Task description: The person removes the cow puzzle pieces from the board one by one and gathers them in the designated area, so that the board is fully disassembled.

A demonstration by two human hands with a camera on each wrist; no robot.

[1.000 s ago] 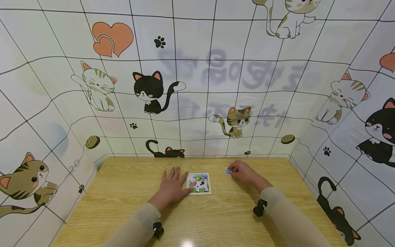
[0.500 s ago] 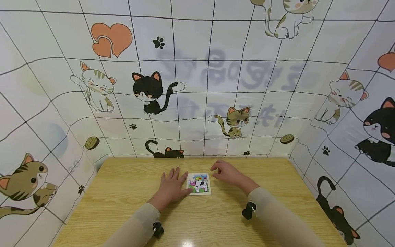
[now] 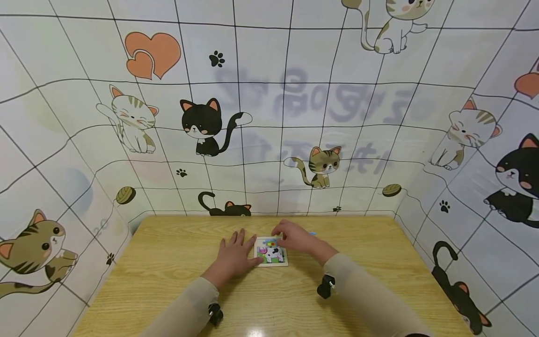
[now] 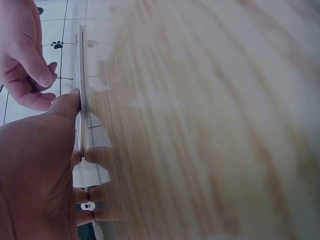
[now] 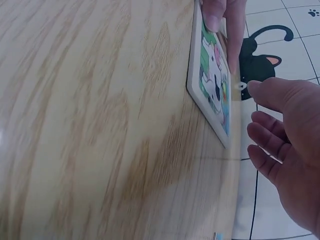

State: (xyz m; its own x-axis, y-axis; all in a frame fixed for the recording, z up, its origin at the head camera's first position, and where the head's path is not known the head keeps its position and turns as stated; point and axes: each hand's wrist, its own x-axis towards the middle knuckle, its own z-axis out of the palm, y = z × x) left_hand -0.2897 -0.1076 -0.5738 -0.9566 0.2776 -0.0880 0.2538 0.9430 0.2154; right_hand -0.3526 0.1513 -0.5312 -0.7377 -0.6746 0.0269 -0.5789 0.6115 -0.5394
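A small picture puzzle [image 3: 271,255] with a cow on it lies in a pale frame on the wooden table [image 3: 269,299]. Spread flat, my left hand [image 3: 234,257] rests at its left side with the thumb on the frame's edge. My right hand [image 3: 294,236] is over the puzzle's upper right corner, fingers curled in a pinch. In the left wrist view, a small dark piece shows between the thumb and fingers of the right hand [image 4: 25,65]; it is mostly hidden. Behind the right wrist a blue puzzle piece [image 3: 312,233] lies on the table.
A white cloth wall [image 3: 265,107] with printed cats and grid lines stands along the table's back edge and both sides. A light reflection shows near the table's front. Both sleeves carry small black wrist cameras, such as the right wrist camera [image 3: 325,286].
My right hand has moved left from the blue piece to the puzzle's upper right corner. A blue piece stays behind on the table. My left hand has kept its place.
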